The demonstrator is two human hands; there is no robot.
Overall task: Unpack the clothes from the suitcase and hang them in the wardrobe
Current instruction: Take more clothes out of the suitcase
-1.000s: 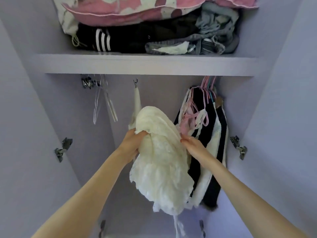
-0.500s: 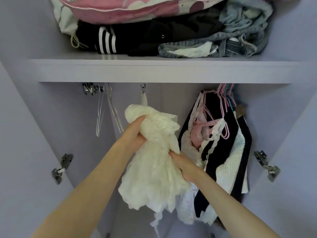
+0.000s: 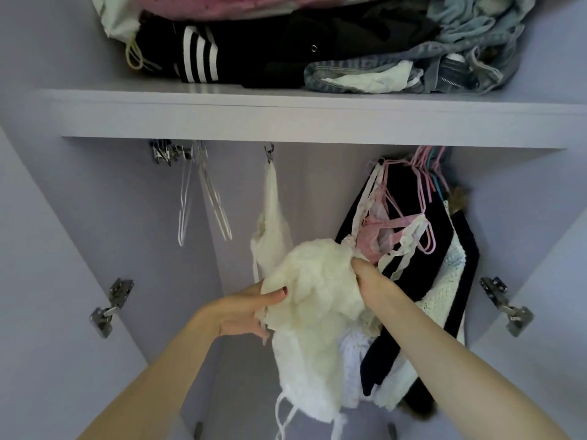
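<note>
We judge the job well along: with several clothes (image 3: 409, 249) already hung at the wardrobe's (image 3: 301, 119) right, our left hand (image 3: 241, 312) and right hand (image 3: 368, 277) both grip the bunched cream garment (image 3: 314, 300), partly hung, while 2 hangers (image 3: 203, 198) wait bare.

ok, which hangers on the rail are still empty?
The clear wire hangers at the rail's left end hang bare. The middle hanger carries a cream garment; the pink hangers at right hold dark and white clothes.

No text, label, brand or number can be read anywhere in the wardrobe (image 3: 317, 119)
</note>
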